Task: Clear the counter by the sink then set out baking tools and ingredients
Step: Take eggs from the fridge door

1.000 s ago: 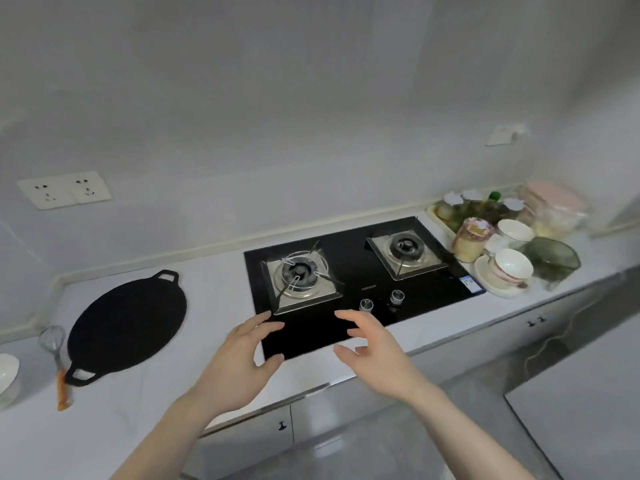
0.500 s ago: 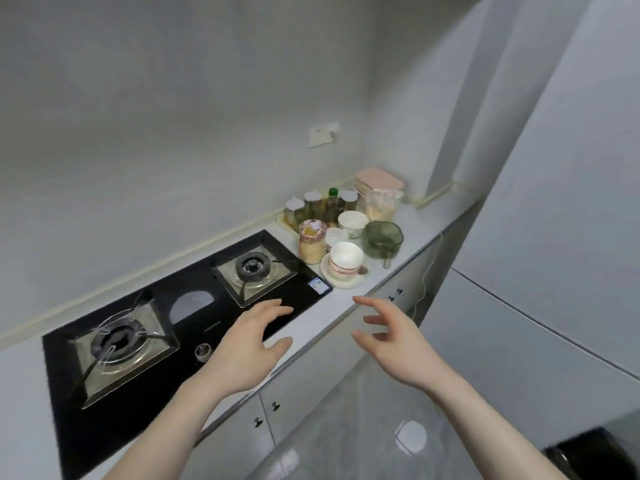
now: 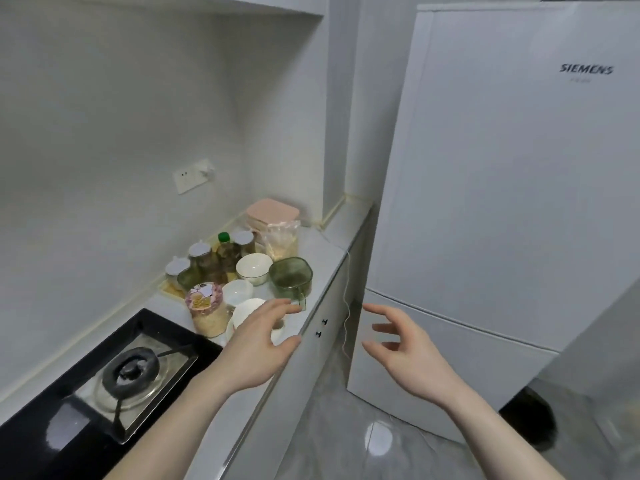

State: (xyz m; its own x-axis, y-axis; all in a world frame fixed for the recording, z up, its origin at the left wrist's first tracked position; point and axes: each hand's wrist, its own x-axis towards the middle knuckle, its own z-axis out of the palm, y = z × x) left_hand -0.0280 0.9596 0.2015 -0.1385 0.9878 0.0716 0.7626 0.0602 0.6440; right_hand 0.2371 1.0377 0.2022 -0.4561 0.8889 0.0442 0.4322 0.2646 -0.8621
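Note:
A cluster of kitchen things stands at the counter's (image 3: 322,244) far end: a pink-lidded box (image 3: 273,210), a clear bag of grains (image 3: 282,241), several spice jars (image 3: 204,256), a white bowl (image 3: 254,267), a green glass measuring cup (image 3: 291,277) and a jar with a patterned lid (image 3: 205,308). A white cup on a saucer (image 3: 246,315) is partly hidden behind my left hand (image 3: 258,344). That hand hovers open just above the counter edge, holding nothing. My right hand (image 3: 405,348) is open in the air in front of the fridge, fingers spread.
A black gas hob (image 3: 114,375) with one burner showing fills the lower left. A white Siemens fridge (image 3: 512,188) stands right of the counter. A thin cable (image 3: 346,306) hangs down the cabinet end. Grey glossy floor lies below. A wall socket (image 3: 192,176) sits above the jars.
The view has swung right from the hob to the counter's far end and the fridge. Both hands stay open and raised, now nearer the cup and jars.

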